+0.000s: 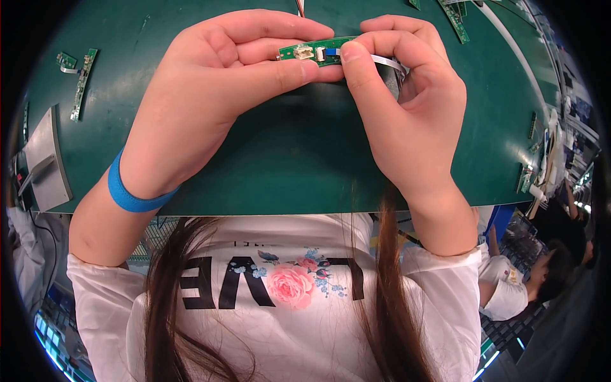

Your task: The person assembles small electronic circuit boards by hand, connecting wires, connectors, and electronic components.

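Observation:
A narrow green circuit board [289, 52] is held up between my hands above the green work surface. My left hand [223, 76] pinches its left part, thumb at the near edge and fingers behind. Two pale connectors sit on the board, a cream socket [303, 53] and a slimmer one to its right. At that slimmer connector lies the blue end of a flat ribbon cable [387, 62]. Thumb and forefinger of my right hand [407, 89] pinch the cable close to its blue end, over the board's right part. Whether the cable is seated in the connector I cannot tell.
Boards with a small attached piece lie at the far left [81, 86] and the top right [455, 22]. A metal plate [48, 162] stands at the left edge. More small boards [524, 178] lie along the right edge. Another person [519, 283] sits at the right.

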